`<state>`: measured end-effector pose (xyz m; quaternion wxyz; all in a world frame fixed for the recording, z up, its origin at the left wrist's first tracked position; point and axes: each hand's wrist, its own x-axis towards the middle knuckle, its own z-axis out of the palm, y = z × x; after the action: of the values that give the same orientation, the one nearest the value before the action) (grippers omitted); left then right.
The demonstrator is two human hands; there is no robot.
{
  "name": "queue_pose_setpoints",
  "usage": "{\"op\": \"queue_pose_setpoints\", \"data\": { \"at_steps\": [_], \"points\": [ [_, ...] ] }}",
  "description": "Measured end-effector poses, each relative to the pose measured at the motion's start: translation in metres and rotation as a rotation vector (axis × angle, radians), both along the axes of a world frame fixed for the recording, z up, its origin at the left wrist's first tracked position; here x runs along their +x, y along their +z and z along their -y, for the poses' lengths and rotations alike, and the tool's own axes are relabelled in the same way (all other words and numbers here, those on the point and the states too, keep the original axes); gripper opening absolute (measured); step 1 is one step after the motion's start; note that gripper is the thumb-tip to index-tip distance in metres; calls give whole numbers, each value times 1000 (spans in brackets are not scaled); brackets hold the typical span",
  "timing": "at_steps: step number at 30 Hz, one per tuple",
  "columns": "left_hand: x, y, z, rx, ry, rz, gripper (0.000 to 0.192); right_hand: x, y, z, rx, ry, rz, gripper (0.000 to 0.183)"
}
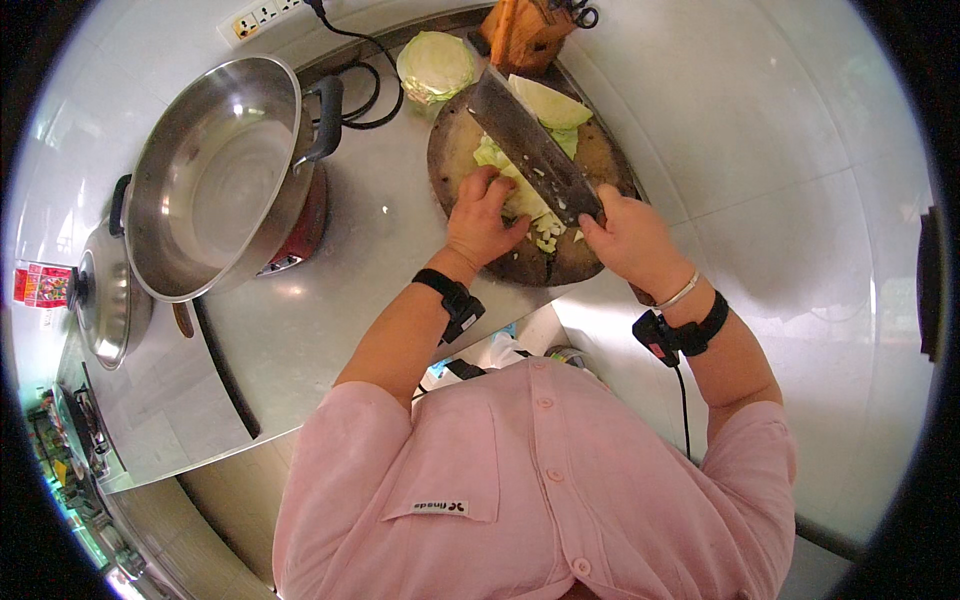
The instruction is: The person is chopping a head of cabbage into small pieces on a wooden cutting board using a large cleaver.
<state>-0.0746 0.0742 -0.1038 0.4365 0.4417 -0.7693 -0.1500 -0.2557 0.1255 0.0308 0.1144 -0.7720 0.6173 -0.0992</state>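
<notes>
A round wooden chopping board (450,157) lies on the counter before me. My right hand (634,240) grips a cleaver (529,142) near its lower end; the broad, dark blade slants up and left across the board, with bits of cabbage stuck to it. My left hand (487,214) holds down a piece of cabbage (523,196), its fingers bent close to the blade's left side. Small chopped cabbage bits (550,236) lie between my hands. Beyond the blade sits a larger cabbage wedge (551,103), with a green leaf partly under it.
A cut cabbage head (436,66) stands behind the board, beside a wooden knife block (525,37). At left, a large steel wok (225,172) sits on a red cooker (307,225). A black cord (379,97) runs behind it. The tiled wall (765,150) rises at right.
</notes>
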Motion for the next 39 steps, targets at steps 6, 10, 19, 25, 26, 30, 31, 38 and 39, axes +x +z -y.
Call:
{"op": "queue_pose_setpoints", "data": {
  "at_steps": [6,10,19,25,26,30,31,38,39],
  "points": [
    [-1,-2,1,31,18,20,52,-2,-3,0,45,-13,-90,23],
    [0,-5,3,54,20,14,51,-7,6,-7,186,-80,-174,23],
    [2,-3,5,53,-45,5,46,-18,25,-12,359,-82,-54,26],
    [1,-2,9,76,13,-12,46,-12,15,14,388,-53,9,23],
    [1,-3,10,75,13,-32,47,-10,15,17,392,-49,8,23],
    [3,-2,11,145,6,4,51,-10,17,30,366,-8,7,22],
    [2,-2,12,148,6,1,51,-10,18,34,407,-13,-22,22],
    [1,-3,12,179,41,-39,45,-1,25,44,508,-59,61,23],
    [2,-3,13,185,36,-40,45,0,22,46,513,-57,25,23]
  ]
}}
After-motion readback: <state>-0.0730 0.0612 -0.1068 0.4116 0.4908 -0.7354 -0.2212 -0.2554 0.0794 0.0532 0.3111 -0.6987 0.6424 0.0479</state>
